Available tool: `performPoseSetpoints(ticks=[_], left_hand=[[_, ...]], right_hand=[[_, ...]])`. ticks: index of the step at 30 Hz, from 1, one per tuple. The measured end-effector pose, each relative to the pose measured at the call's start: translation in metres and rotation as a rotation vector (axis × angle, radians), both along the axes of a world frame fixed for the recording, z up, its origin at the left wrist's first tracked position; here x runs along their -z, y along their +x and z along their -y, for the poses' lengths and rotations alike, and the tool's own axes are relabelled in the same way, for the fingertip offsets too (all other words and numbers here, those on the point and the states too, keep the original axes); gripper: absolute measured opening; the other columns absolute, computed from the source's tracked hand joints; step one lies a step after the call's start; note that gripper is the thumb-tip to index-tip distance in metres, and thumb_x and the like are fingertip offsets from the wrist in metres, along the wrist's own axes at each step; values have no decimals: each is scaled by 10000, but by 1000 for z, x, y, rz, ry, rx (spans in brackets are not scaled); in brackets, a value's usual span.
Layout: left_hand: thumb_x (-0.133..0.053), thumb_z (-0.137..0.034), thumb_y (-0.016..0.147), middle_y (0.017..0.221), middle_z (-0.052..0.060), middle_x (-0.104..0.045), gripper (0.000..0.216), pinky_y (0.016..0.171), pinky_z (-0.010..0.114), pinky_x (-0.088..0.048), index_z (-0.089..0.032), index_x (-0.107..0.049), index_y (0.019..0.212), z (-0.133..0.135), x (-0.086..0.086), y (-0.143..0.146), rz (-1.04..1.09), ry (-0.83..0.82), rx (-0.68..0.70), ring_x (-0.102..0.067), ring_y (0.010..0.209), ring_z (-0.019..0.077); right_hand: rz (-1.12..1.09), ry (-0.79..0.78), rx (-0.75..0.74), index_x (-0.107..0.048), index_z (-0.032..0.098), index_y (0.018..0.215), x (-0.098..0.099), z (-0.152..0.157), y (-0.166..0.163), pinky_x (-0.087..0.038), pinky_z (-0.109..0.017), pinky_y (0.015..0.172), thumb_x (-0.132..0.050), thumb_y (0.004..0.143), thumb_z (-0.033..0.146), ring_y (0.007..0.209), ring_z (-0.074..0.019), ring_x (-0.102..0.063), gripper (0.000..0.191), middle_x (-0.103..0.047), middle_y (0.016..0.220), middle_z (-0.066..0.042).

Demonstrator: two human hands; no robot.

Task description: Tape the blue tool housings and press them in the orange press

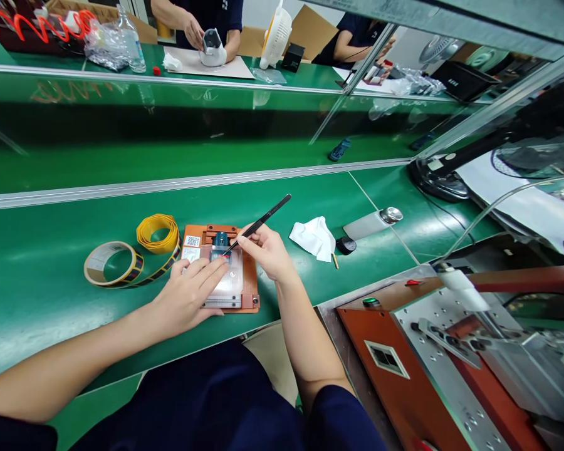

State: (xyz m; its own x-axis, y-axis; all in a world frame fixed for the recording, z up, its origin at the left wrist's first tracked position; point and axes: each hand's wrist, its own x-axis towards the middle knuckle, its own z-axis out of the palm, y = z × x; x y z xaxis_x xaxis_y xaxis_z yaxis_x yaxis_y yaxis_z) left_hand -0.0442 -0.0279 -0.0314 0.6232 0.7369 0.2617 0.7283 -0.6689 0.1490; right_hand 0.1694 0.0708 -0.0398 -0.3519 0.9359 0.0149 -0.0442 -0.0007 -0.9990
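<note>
Black tweezers (267,216) slant up to the right from my right hand (266,250), which is closed round them in a pinch. Their tip points down at a small dark blue part (220,252) in an orange-brown fixture (250,275). Over the fixture lies a clear plate (225,285), and my left hand (188,291) rests palm down on it with fingers stretched out. The left thumb lies along the fixture's near edge. Fingers partly hide the tweezer tip and the blue part. Left of the fixture, a roll of dark labels (138,266) trails its strip towards it.
A yellow coiled tape (143,233) sits beside the label roll. To the right are a white cloth (313,237), a bottle (369,223) and a black round gauge (346,245). An orange machine (371,351) stands at lower right. Beyond the partition, a co-worker's hands (195,31) handle a white device.
</note>
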Motion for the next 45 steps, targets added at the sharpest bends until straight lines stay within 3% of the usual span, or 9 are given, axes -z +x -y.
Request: performPoseSetpoints(ticks=[3, 8, 13, 18, 21, 23, 27, 33, 45], left_hand=[[-850, -400, 789, 1478, 204, -529, 887, 995, 486, -311, -100, -402, 1493, -2, 0, -1, 21, 1, 11, -533, 1217, 366], [-796, -552, 807, 1498, 177, -505, 933, 1069, 563, -296, -195, -341, 1540, -9, 6, -5, 154, -142, -66, -438, 1326, 396], [-736, -502, 872, 1497, 171, -466, 903, 1094, 579, -386, -252, -235, 1581, -18, 14, -7, 390, -224, -232, -441, 1355, 373], [-812, -114, 787, 1277, 75, -593, 656, 1098, 470, -470, -320, -565, 1358, 22, 17, -10, 510, 341, 145, -549, 1229, 259], [-673, -34, 859, 1213, 50, -677, 344, 1116, 413, -497, -227, -703, 1142, 56, 24, -15, 400, 342, 462, -599, 1179, 205], [-572, -35, 923, 1251, 82, -697, 287, 1146, 401, -481, -156, -709, 1144, 68, 32, -19, 275, 229, 532, -615, 1203, 202], [-633, -167, 960, 1244, 130, -708, 266, 1127, 394, -495, -112, -675, 1217, 68, 42, -22, 266, 75, 499, -638, 1208, 226], [-708, -169, 915, 1069, 118, -760, 312, 868, 327, -611, -102, -656, 1216, 57, 45, -13, 429, 14, 438, -700, 1057, 227], [-751, -130, 863, 1028, 61, -775, 201, 884, 245, -606, -146, -713, 1059, 52, 49, -9, 509, 76, 421, -726, 1010, 168]], right_hand=[[-70, -57, 57, -634, 206, 929, 2, -3, -2, -577, -365, 864, -796, 790, 520, 874, -204, -719, 379, -750, 872, -47], [-257, -31, 407, -589, 222, 981, 0, -3, 16, -575, -355, 863, -756, 823, 483, 920, -197, -713, 348, -732, 910, -37], [237, 183, 641, -612, 231, 1068, 11, 16, 49, -522, -334, 725, -552, 955, 500, 752, -185, -609, 298, -641, 847, -18], [857, 293, 475, -629, 171, 1178, 42, 39, 60, -485, -391, 794, -446, 1001, 417, 866, -261, -604, 354, -637, 933, -97], [1070, 344, 458, -630, 153, 1253, 60, 47, 64, -482, -391, 789, -426, 1003, 341, 967, -291, -578, 373, -599, 1030, -144], [1127, 362, 468, -639, 143, 1274, 65, 50, 67, -482, -416, 809, -440, 996, 325, 988, -308, -548, 388, -576, 1029, -157], [980, 481, 486, -636, 193, 1356, 55, 50, 60, -447, -519, 959, -479, 1002, 375, 1069, -321, -500, 427, -550, 1101, -156], [543, 552, -102, -669, 377, 1336, 35, 47, 21, -406, -455, 1091, -456, 1044, 388, 1216, -252, -459, 362, -512, 1231, -75], [619, 535, -186, -690, 424, 1292, 41, 28, 13, -335, -506, 1144, -484, 1035, 405, 1260, -272, -411, 330, -466, 1277, -67]])
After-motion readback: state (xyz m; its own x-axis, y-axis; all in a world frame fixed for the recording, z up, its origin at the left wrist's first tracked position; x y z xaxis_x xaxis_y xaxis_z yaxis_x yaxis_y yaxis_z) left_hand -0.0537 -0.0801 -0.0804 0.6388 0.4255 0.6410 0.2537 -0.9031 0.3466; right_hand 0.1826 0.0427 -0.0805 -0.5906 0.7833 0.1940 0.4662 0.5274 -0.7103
